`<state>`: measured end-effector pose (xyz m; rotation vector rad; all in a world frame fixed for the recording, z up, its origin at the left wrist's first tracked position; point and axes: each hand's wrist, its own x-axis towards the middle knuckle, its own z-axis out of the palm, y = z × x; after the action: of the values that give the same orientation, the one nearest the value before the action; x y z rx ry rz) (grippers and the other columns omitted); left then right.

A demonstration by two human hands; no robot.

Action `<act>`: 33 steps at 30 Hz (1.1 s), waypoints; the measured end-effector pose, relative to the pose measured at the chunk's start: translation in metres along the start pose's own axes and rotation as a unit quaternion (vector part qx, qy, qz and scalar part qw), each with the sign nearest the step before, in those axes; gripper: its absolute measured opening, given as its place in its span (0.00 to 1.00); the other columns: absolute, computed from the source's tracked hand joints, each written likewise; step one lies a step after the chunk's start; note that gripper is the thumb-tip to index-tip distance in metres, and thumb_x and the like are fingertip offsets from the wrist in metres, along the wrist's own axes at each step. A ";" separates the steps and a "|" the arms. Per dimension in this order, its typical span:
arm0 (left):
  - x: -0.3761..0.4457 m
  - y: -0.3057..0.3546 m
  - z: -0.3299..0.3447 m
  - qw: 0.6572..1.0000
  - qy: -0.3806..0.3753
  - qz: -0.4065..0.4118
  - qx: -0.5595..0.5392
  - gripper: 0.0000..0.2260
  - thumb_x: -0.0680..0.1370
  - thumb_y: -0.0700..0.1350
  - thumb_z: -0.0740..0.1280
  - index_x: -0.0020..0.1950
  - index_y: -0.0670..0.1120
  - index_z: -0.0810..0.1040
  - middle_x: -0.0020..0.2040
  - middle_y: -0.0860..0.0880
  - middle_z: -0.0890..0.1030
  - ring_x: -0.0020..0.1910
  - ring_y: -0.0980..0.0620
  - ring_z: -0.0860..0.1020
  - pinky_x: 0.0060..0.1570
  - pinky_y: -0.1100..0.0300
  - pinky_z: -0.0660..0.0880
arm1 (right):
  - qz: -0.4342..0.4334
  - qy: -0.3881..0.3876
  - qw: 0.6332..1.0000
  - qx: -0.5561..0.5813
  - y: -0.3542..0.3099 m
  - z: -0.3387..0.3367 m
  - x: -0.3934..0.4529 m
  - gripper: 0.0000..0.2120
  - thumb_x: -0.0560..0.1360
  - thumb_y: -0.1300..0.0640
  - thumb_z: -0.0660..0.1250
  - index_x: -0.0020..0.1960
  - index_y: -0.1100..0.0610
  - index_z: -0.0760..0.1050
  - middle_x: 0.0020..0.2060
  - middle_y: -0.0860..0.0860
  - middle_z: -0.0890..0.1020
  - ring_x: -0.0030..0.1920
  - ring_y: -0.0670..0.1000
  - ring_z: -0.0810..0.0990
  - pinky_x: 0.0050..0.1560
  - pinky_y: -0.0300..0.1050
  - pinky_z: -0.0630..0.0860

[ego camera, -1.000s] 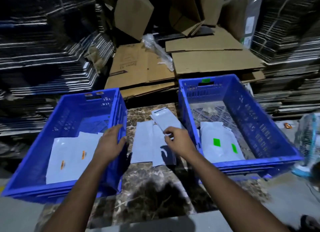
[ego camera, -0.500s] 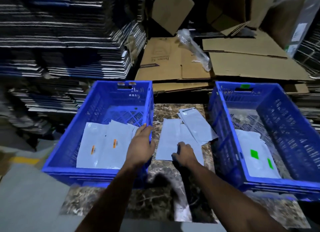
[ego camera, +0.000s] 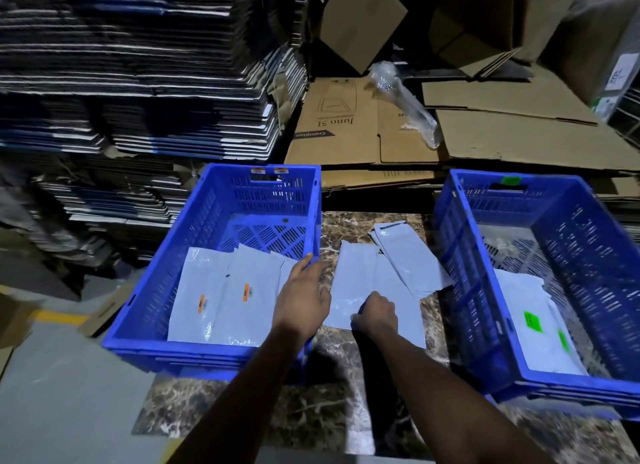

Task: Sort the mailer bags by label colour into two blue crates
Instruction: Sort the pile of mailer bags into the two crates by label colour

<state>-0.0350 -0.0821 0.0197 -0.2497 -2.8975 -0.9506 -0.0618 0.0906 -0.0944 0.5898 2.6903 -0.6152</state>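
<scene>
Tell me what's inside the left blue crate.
The left blue crate holds overlapping white mailer bags; two show orange labels. Anything beneath them is hidden.

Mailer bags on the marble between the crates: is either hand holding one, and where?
The right hand pinches a mailer bag at its near edge. The left hand holds nothing.

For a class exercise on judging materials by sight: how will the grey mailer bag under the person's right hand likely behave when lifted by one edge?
The mailer bag lies thin and flat on the marble slab, so it probably droops floppily and weighs little. Its film shows a sheen, so it may slip over the bags beneath. The right hand seems to pinch its near edge, which suits such a flat sheet.
</scene>
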 end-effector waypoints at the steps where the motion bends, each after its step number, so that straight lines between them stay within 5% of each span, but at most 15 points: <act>1: -0.001 0.000 0.000 1.000 0.000 -0.002 -0.002 0.23 0.79 0.45 0.62 0.74 0.52 0.67 0.78 0.53 0.60 0.77 0.58 0.56 0.65 0.56 0.71 | -0.005 0.001 1.000 -0.018 -0.001 0.003 -0.002 0.28 0.68 0.45 0.75 0.61 0.56 0.69 0.58 0.55 0.74 0.63 0.58 0.71 0.57 0.53 0.75; 5: -0.002 0.000 0.000 1.000 -0.007 0.009 0.010 0.24 0.78 0.46 0.63 0.75 0.52 0.65 0.78 0.53 0.60 0.77 0.58 0.53 0.67 0.56 0.69 | -0.024 0.020 0.998 -0.053 -0.001 0.015 -0.006 0.29 0.72 0.43 0.73 0.66 0.56 0.67 0.62 0.54 0.72 0.65 0.57 0.68 0.58 0.53 0.72; 10: -0.002 0.004 -0.003 0.998 -0.017 0.024 0.053 0.26 0.78 0.47 0.63 0.76 0.50 0.63 0.78 0.52 0.61 0.78 0.56 0.52 0.72 0.55 0.65 | -0.079 0.051 0.994 -0.059 0.008 0.015 -0.010 0.12 0.73 0.53 0.69 0.55 0.54 0.75 0.54 0.55 0.75 0.58 0.58 0.72 0.53 0.52 0.76; 14: -0.002 0.011 -0.006 0.993 -0.036 0.040 0.108 0.28 0.79 0.50 0.62 0.78 0.48 0.58 0.79 0.51 0.57 0.79 0.53 0.49 0.74 0.55 0.58 | -0.165 0.072 0.977 0.116 0.023 0.002 -0.015 0.04 0.72 0.55 0.69 0.40 0.53 0.74 0.43 0.55 0.77 0.47 0.56 0.77 0.43 0.46 0.71; 19: 0.002 0.010 0.003 0.976 -0.068 0.049 0.202 0.35 0.77 0.58 0.61 0.79 0.49 0.53 0.81 0.50 0.50 0.79 0.51 0.44 0.77 0.49 0.52 | -0.223 0.101 0.918 0.312 0.047 -0.049 -0.053 0.04 0.78 0.59 0.66 0.45 0.57 0.74 0.49 0.44 0.80 0.50 0.44 0.76 0.47 0.40 0.70; 23: 0.000 0.011 0.004 0.950 -0.080 0.149 0.264 0.42 0.72 0.61 0.65 0.80 0.48 0.50 0.81 0.48 0.51 0.80 0.50 0.46 0.77 0.49 0.42 | -0.215 0.034 0.891 0.399 0.069 -0.102 -0.072 0.12 0.82 0.57 0.59 0.39 0.50 0.66 0.34 0.44 0.70 0.37 0.48 0.70 0.45 0.49 0.70; 25: -0.003 0.016 0.002 0.958 -0.110 0.171 0.200 0.42 0.72 0.65 0.65 0.80 0.51 0.51 0.79 0.49 0.58 0.78 0.49 0.53 0.77 0.50 0.48 | -0.198 -0.004 0.863 0.465 0.073 -0.128 -0.081 0.10 0.83 0.58 0.56 0.42 0.57 0.66 0.36 0.49 0.70 0.35 0.49 0.73 0.41 0.51 0.73; 27: -0.012 0.029 -0.001 0.980 -0.168 0.105 0.008 0.38 0.72 0.66 0.66 0.78 0.56 0.57 0.75 0.51 0.67 0.73 0.50 0.66 0.72 0.49 0.64 | -0.191 -0.045 0.833 0.517 0.070 -0.151 -0.091 0.08 0.84 0.60 0.55 0.48 0.60 0.69 0.38 0.54 0.73 0.33 0.49 0.77 0.35 0.48 0.75; 30: -0.033 0.054 0.002 0.931 -0.177 -0.005 -0.319 0.19 0.77 0.54 0.69 0.67 0.54 0.73 0.61 0.52 0.82 0.59 0.50 0.81 0.57 0.47 0.78 | -0.171 -0.085 0.782 0.593 0.066 -0.169 -0.102 0.11 0.85 0.54 0.55 0.55 0.60 0.72 0.42 0.56 0.79 0.34 0.52 0.79 0.33 0.46 0.78; 33: -0.049 0.074 0.005 0.894 -0.090 -0.060 -0.434 0.08 0.80 0.40 0.67 0.58 0.47 0.79 0.54 0.46 0.85 0.52 0.44 0.84 0.48 0.50 0.80 | -0.169 -0.101 0.760 0.619 0.072 -0.173 -0.111 0.23 0.80 0.42 0.60 0.64 0.59 0.73 0.53 0.57 0.82 0.46 0.58 0.81 0.45 0.53 0.80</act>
<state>0.0264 -0.0269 0.0517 -0.2072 -2.4226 -2.3002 0.0305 0.1954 0.0724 0.2274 1.8288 -2.4154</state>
